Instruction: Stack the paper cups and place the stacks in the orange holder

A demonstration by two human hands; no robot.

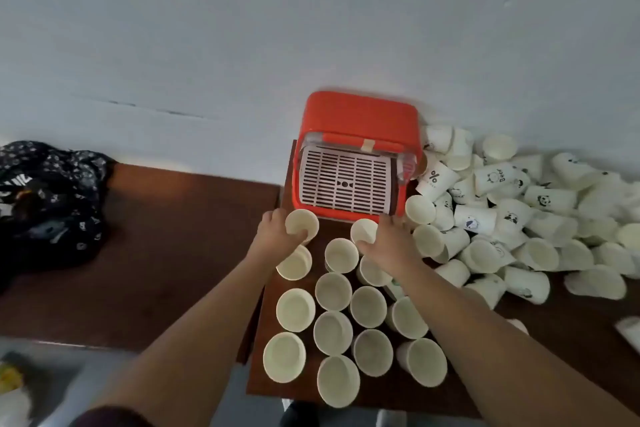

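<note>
While the brown desk (173,253) stretches under everything, a big heap of loose paper cups (519,218) sprawls across its right side against the wall, and a dark patterned cloth (48,198) sits bunched at the far left. The orange holder (360,114) stands at the back centre, its white slotted tray (346,184) showing. Just in front, upright cups (332,291) crowd together in rows, mouths up. The left hand (275,236) grips one cup (302,224) by the holder's front left corner, fingers (298,236) curled round it; the right hand (391,243) grips another cup (363,229) at the holder's front edge, fingers (365,245) wrapped round it too.
</note>
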